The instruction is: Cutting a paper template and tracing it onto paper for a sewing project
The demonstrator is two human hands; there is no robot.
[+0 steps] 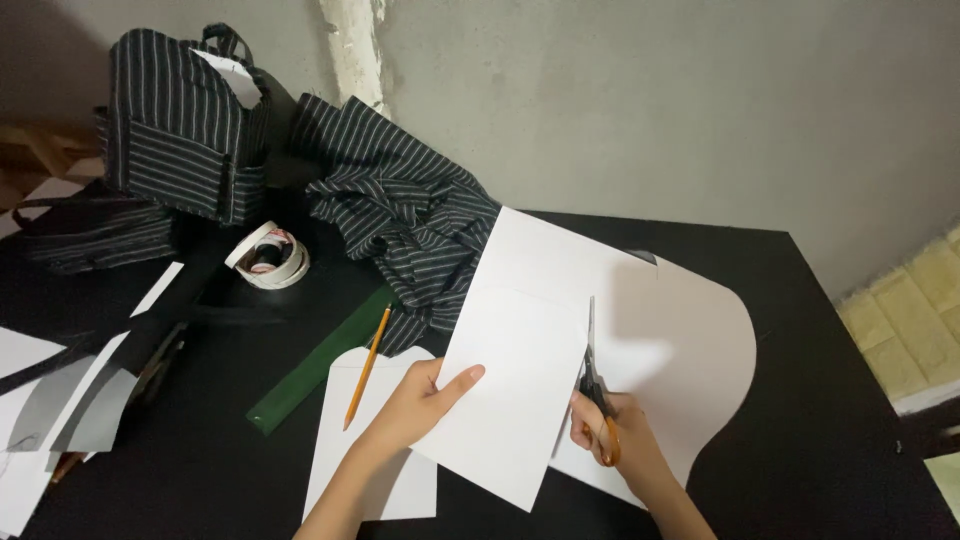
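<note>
Closest to me, my right hand [625,440] has its fingers through the orange handles of the scissors [595,385], gripping them with the blades pointing away from me along the edge of the folded-over paper. Whether the blades are parted or together, I cannot tell from here. My left hand [420,405] pinches the near flap of the large white sheet [660,340], thumb on top and fingers curled beneath, holding that flap lifted and tilted over the rest. This sheet lies on the black table [820,400], right of the middle, its far right edge cut in a curve.

Just left of my left hand, a smaller white paper piece [350,450] with a rounded top lies flat, and a yellow pencil [367,366] rests across its upper corner. A green ruler [320,375] lies diagonally beside the pencil. Beyond them, crumpled dark striped fabric [400,210] touches the sheet's far corner. A roll of white tape [268,258] sits near the fabric, and a striped bag [180,125] stands at the far left. More paper scraps [60,400] lie at the left edge.
</note>
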